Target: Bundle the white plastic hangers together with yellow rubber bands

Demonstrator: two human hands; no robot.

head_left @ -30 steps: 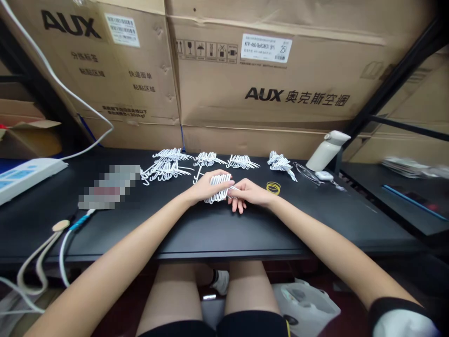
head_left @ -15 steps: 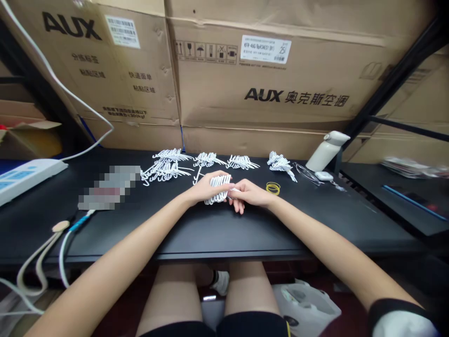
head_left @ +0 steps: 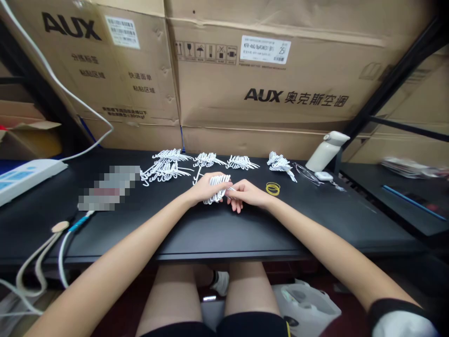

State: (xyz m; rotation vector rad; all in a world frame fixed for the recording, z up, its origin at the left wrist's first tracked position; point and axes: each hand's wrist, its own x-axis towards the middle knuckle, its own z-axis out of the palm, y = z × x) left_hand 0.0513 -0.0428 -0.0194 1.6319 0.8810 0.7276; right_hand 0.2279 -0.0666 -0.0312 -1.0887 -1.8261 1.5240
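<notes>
My left hand (head_left: 204, 189) is wrapped round a bundle of white hooks (head_left: 216, 189), its thumb lying across them. Right beside it, my right hand (head_left: 244, 193) pinches the straight ends at the bundle's right side, with its lower fingers partly spread. Behind my hands lie more white hooks in groups: a larger pile (head_left: 166, 166) at the left, one group (head_left: 209, 159) in the middle, another (head_left: 242, 162) right of it, and a further one (head_left: 280, 164) toward the right. Yellow rubber bands (head_left: 272, 188) rest on the black table right of my right hand.
A white bottle (head_left: 327, 150) stands near the back right, with a small white device (head_left: 323, 176) and a cable beside it. Large cardboard boxes (head_left: 210, 107) line the back. At the left are a power strip (head_left: 30, 175), cables and a blurred-out object (head_left: 110, 188).
Both hands have shifted very slightly, and my right hand has moved a little to the left along with the bundle's ends. The grip of both hands looks the same.
</notes>
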